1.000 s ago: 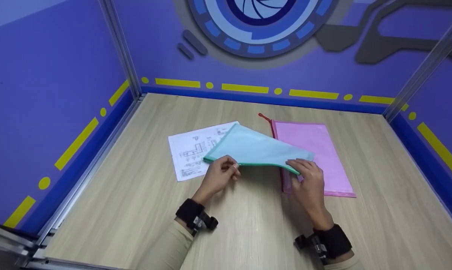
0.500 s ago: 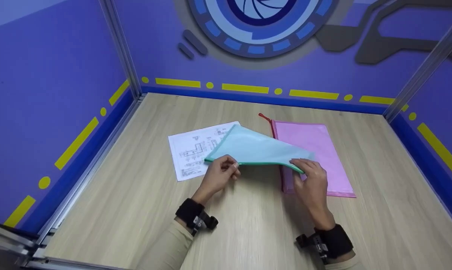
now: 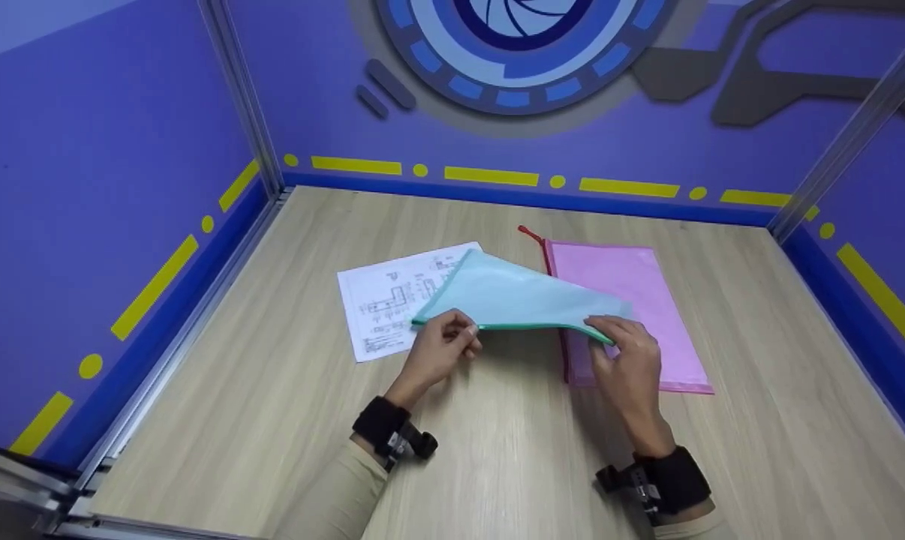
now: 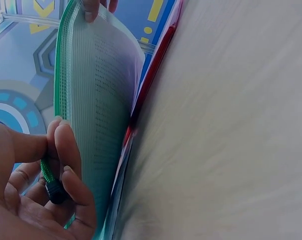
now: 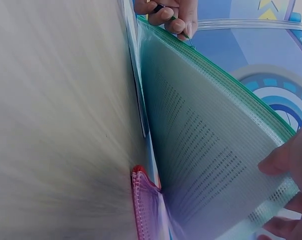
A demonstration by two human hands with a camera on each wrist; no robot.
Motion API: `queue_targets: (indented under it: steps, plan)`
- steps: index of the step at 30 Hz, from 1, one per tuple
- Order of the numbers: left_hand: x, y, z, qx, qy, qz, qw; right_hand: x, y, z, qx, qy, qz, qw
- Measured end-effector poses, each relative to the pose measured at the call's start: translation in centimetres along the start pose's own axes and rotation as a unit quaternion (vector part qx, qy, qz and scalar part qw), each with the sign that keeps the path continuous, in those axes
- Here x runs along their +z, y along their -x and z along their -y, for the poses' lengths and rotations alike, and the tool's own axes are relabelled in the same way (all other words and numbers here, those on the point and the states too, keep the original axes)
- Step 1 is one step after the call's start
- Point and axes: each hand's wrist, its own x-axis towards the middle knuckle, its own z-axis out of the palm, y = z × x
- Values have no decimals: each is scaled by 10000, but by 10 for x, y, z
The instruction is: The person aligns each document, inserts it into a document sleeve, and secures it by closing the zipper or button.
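Note:
A pale green mesh zipper pouch (image 3: 520, 292) is tilted up off the table, its darker green zipper edge (image 5: 230, 82) facing me. Printed text shows through its underside in both wrist views. At the left part of that edge, my left hand (image 3: 439, 349) pinches the zipper pull (image 4: 47, 171), a green cord with a black end, between thumb and fingers. My right hand (image 3: 629, 364) grips the pouch near its right corner, thumb below and fingers on top. Beneath the pouch's right part lies a pink zipper pouch (image 3: 674, 337) with a red pull cord (image 3: 529, 234).
A white sheet (image 3: 374, 289) with printed drawings lies at the left, partly covered by the green pouch. The wood-grain table (image 3: 497, 450) is bounded by blue-purple panels (image 3: 122, 150) and metal rails at the back and sides. Each wrist wears a black strap with a camera.
My right hand has moved slightly to the right, with the green pouch's right corner shifting along with it. The left hand stays in nearly the same spot.

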Motion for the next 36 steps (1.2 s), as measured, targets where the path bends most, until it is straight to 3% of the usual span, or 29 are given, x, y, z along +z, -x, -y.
queue_targets:
  steps: [12,36]
  plan:
    - [-3,-1,1,87,-202,-122,9997,-4,-2,-4,117,7,-86,9999]
    - [-6,-3,2,6,-77,-395,9992,-14,-8,-15,720,-35,-201,9972]
